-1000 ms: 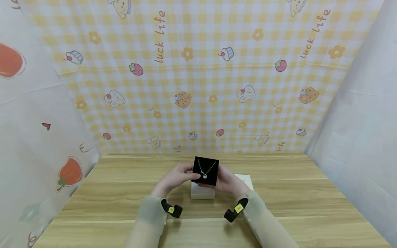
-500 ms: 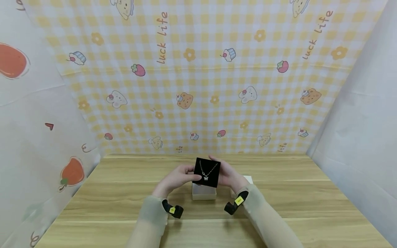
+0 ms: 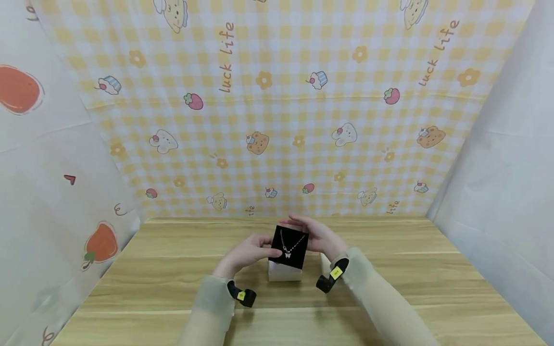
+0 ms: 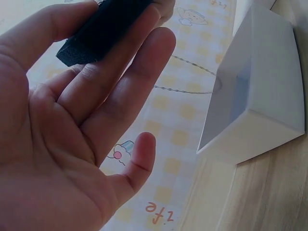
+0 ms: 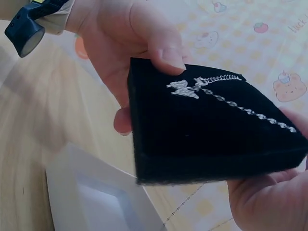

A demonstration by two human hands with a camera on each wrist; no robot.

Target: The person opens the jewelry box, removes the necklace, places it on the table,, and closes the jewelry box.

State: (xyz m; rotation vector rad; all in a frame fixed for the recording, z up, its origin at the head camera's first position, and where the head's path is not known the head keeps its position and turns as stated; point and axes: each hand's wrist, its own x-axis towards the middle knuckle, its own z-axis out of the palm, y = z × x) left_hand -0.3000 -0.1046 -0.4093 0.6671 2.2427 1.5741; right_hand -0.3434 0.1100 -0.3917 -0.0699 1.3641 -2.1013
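A black necklace pad (image 3: 291,242) is held up, tilted toward me, with a silver butterfly pendant (image 3: 287,255) and chain on its face. My left hand (image 3: 248,252) pinches its left edge, thumb on the front and fingers behind. At the pad's far right edge, my right hand (image 3: 320,238) curls its fingers round it; the right wrist view shows part of this right hand (image 5: 274,199) under the corner. Behind the pad, a loop of loose chain (image 4: 192,91) hangs toward an open white box (image 4: 274,86), which stands below the pad on the table.
Another white box part (image 3: 325,264) lies right of the open box, mostly hidden by my right wrist. The wood-grain table (image 3: 195,307) ends at a checked cloth backdrop (image 3: 277,110), with white cloths (image 3: 497,168) at the sides.
My right hand has shifted up from beneath the pad to its far edge. The pad has lowered slightly and tilted, still in my left hand.
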